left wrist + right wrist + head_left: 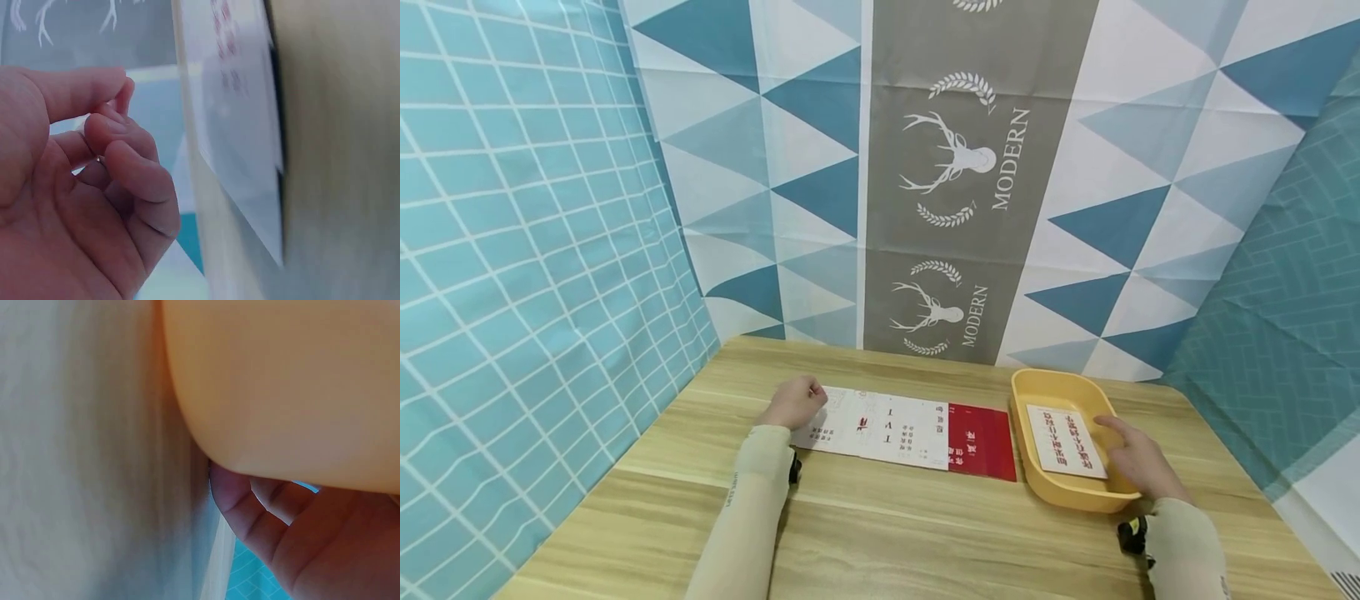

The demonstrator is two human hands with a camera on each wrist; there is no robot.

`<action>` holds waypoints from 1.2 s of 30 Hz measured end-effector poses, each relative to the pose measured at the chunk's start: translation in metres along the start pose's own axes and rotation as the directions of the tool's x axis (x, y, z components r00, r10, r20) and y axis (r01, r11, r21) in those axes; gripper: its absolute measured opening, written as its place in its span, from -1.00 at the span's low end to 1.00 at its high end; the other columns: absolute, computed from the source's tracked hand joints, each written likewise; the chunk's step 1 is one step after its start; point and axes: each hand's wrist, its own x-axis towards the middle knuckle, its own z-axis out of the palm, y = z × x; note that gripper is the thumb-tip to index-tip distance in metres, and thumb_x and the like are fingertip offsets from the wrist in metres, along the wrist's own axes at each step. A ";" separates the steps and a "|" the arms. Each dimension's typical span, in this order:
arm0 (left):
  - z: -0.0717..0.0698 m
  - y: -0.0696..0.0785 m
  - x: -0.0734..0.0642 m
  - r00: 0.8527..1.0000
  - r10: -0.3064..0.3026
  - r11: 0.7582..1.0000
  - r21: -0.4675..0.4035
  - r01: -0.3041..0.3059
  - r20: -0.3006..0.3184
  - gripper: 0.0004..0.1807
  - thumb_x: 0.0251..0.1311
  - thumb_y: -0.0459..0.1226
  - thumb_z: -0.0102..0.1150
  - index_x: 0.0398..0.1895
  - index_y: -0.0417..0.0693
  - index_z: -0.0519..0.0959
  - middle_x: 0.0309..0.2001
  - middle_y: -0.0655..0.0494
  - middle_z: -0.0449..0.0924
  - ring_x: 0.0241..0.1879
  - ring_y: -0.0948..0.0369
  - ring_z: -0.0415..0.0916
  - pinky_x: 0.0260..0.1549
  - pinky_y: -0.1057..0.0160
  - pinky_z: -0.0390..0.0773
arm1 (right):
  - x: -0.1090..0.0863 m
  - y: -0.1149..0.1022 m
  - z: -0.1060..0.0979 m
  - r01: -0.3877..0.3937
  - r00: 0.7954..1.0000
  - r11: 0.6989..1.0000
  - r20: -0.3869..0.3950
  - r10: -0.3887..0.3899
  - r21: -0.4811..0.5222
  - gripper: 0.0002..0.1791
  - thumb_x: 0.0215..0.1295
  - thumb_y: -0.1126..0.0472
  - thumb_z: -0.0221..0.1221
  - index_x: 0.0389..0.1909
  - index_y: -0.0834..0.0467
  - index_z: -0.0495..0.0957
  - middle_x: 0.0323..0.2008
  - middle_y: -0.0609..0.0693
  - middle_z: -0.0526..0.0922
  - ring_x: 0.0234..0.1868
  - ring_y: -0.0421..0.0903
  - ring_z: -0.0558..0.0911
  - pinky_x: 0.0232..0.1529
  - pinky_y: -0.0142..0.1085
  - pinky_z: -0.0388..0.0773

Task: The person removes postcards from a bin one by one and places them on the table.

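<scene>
My left hand (795, 402) hovers at the left end of a row of white printed cards (880, 429) lying flat on the table. In the left wrist view its fingers (140, 181) are loosely bent near the thumb, with nothing visible between them; the edge of a white card (234, 125) is to the right. A red card (981, 442) forms the row's right end. My right hand (1142, 460) grips the right rim of a yellow plastic tray (1067, 492), fingers against its outer wall (281, 394). Inside the tray leans a white card with red characters (1066, 442).
The wood-patterned table (880, 533) extends in front of the cards. A patterned cloth (947, 208) hangs behind it, and a blue tiled-print sheet (535, 250) hangs on the left. The tray stands close to the red card's right edge.
</scene>
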 end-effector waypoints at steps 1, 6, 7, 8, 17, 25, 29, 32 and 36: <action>0.003 0.005 0.001 1.000 0.006 1.000 0.011 -0.006 0.003 -0.85 0.43 -0.27 0.07 -0.24 -0.16 0.60 -0.37 0.00 0.60 -0.50 0.18 0.43 -0.53 0.28 0.41 | 0.000 0.000 -0.001 0.002 1.000 1.000 0.001 -0.002 -0.002 -0.35 0.31 0.42 -0.12 0.46 0.36 0.18 0.27 0.59 0.34 -0.44 -0.02 0.42 -0.40 -0.25 0.37; 0.035 0.046 0.001 0.991 0.128 0.988 0.080 -0.132 0.049 -0.85 0.39 -0.21 0.17 -0.25 -0.09 0.62 -0.38 0.08 0.62 -0.47 0.22 0.48 -0.48 0.29 0.48 | -0.001 0.000 -0.002 0.000 1.000 1.000 0.000 0.000 -0.010 -0.34 0.29 0.42 -0.13 0.46 0.36 0.18 0.29 0.60 0.32 -0.39 -0.01 0.46 -0.36 -0.25 0.38; 0.044 0.059 -0.001 0.983 0.170 0.980 0.094 -0.175 0.065 -0.85 0.38 -0.19 0.18 -0.24 -0.08 0.63 -0.38 0.10 0.63 -0.46 0.24 0.49 -0.46 0.30 0.50 | -0.001 0.000 -0.002 -0.001 1.000 1.000 -0.001 0.001 -0.009 -0.34 0.29 0.42 -0.13 0.46 0.36 0.18 0.30 0.60 0.31 -0.39 -0.02 0.46 -0.36 -0.25 0.39; 0.054 0.072 -0.005 0.973 0.221 0.968 0.108 -0.228 0.074 -0.85 0.38 -0.16 0.19 -0.24 -0.04 0.62 -0.37 0.13 0.63 -0.46 0.26 0.49 -0.45 0.31 0.50 | 0.000 -0.001 -0.002 -0.006 1.000 1.000 -0.002 0.006 -0.002 -0.33 0.29 0.42 -0.14 0.47 0.35 0.18 0.31 0.60 0.30 -0.43 -0.02 0.44 -0.37 -0.24 0.40; 0.143 0.197 -0.058 0.643 0.759 0.589 0.315 -0.744 0.101 -0.87 0.35 -0.14 0.25 -0.09 0.19 0.58 -0.10 0.31 0.58 -0.13 0.41 0.52 -0.13 0.56 0.51 | 0.002 -0.003 -0.002 -0.040 0.999 0.999 0.015 0.040 -0.009 -0.34 0.33 0.41 -0.13 0.49 0.32 0.18 0.42 0.57 0.19 0.09 0.31 0.45 0.01 0.07 0.45; 0.192 0.259 -0.048 0.653 0.708 0.529 0.412 -0.742 0.268 -0.84 0.29 -0.11 0.29 -0.09 0.33 0.69 -0.13 0.46 0.65 -0.15 0.52 0.58 -0.17 0.58 0.54 | -0.003 0.002 0.005 0.003 1.000 0.999 -0.014 -0.003 0.037 -0.35 0.26 0.45 -0.13 0.43 0.35 0.26 0.31 0.57 0.34 -0.49 -0.05 0.39 -0.29 -0.21 0.41; 0.208 0.275 -0.043 0.795 0.471 0.623 0.493 -0.607 0.383 -0.73 0.27 0.00 0.28 0.03 0.50 0.64 -0.04 0.54 0.65 -0.03 0.51 0.55 0.00 0.40 0.51 | -0.005 0.001 0.008 0.012 1.000 0.999 -0.028 -0.011 0.040 -0.34 0.24 0.47 -0.10 0.42 0.36 0.27 0.31 0.58 0.33 -0.54 -0.07 0.36 -0.38 -0.23 0.40; 0.213 0.285 -0.040 0.855 0.343 0.647 0.562 -0.515 0.388 -0.80 0.24 0.02 0.27 -0.07 0.53 0.63 -0.16 0.56 0.66 -0.13 0.50 0.53 0.08 0.36 0.36 | -0.005 0.000 0.006 0.011 0.999 0.999 -0.037 -0.009 0.034 -0.34 0.23 0.46 -0.09 0.42 0.36 0.27 0.31 0.59 0.32 -0.56 -0.08 0.35 -0.45 -0.26 0.38; 0.219 0.293 -0.034 0.895 0.265 0.614 0.653 -0.443 0.358 -0.93 0.18 0.04 0.30 -0.29 0.56 0.65 -0.35 0.55 0.64 -0.29 0.46 0.50 0.14 0.34 0.25 | -0.004 -0.001 0.004 0.005 0.999 1.000 -0.041 -0.003 0.028 -0.32 0.21 0.46 -0.08 0.43 0.35 0.27 0.33 0.59 0.30 -0.45 -0.03 0.44 -0.43 -0.25 0.39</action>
